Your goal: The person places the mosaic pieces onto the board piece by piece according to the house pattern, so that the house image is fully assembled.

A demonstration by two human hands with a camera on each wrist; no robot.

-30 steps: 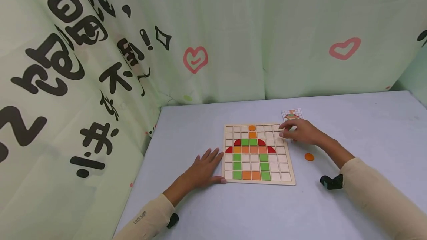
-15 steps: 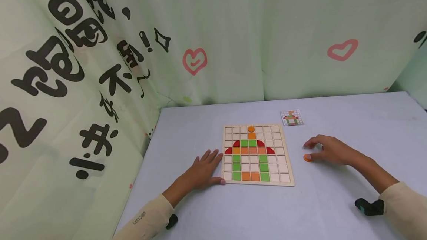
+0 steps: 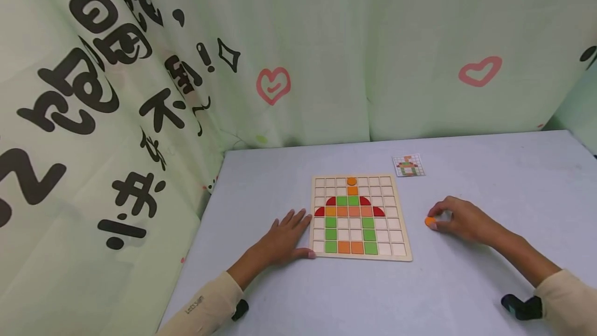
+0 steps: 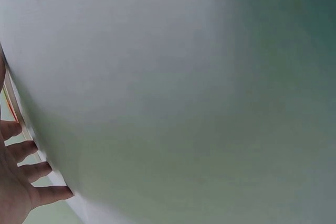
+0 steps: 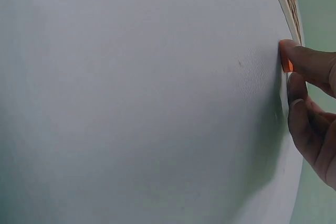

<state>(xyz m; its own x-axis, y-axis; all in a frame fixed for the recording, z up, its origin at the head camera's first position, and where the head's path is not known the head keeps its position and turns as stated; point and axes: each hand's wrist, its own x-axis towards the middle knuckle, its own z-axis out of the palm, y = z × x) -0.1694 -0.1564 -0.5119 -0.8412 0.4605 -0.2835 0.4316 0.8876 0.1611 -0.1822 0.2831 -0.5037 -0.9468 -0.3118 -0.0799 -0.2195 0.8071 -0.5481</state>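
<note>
My right hand (image 3: 464, 218) pinches an orange disc (image 3: 429, 221) between thumb and fingers, to the right of the board. In the right wrist view the thumb covers part of the disc (image 5: 285, 56), which is tilted at the tabletop. A square wooden grid board (image 3: 389, 253) lies flat in the middle, with green, orange, salmon and dark red pieces in some of its cells. Another orange disc (image 3: 352, 181) sits in its top row. Fingers spread, my left hand (image 3: 282, 240) rests on the table and touches the board's left edge.
A small printed card (image 3: 409, 165) with a coloured grid pattern lies behind the board's right corner. The table (image 3: 508, 175) has a pale cloth and ends at a light green curtain (image 3: 322, 56) at the back and left.
My right hand has moved from the board's upper right corner, right and toward me, to the loose orange disc and now pinches it. My left hand has stayed in place.
</note>
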